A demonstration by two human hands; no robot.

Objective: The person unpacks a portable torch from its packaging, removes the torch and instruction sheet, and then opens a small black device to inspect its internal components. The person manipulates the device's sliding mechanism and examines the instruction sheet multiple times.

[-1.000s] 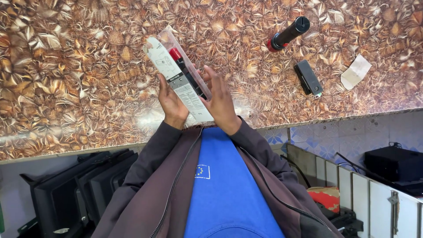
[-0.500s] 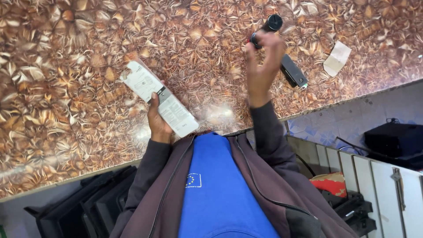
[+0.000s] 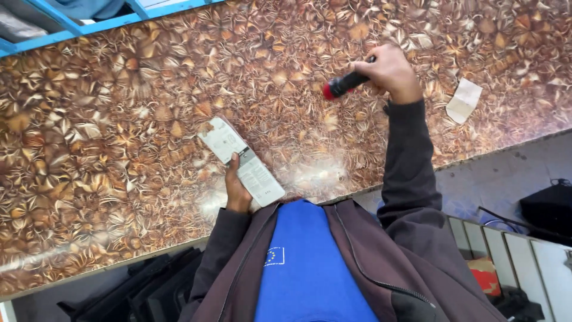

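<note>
Pickup looks done: my right hand (image 3: 390, 70) grips the black red-tipped cylindrical tool (image 3: 344, 84) upper right, left hand (image 3: 237, 189) clasps the white flat blister package (image 3: 241, 161), opening still ahead.

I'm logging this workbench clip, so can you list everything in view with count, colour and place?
Patterned brown counter: one, brown and gold, fills the upper view.
Flat white packaged card: one, white, near the counter's front edge, in the left hand.
Black cylindrical tool with red end: one, black and red, raised over the counter's right part.
Pale paper scrap: one, cream, lying on the counter at right.
Blue frame: one, blue, top left.
Dark items: several, black, below the counter.
Left hand: one, holds the card.
Right hand: one, grips the tool.
</note>
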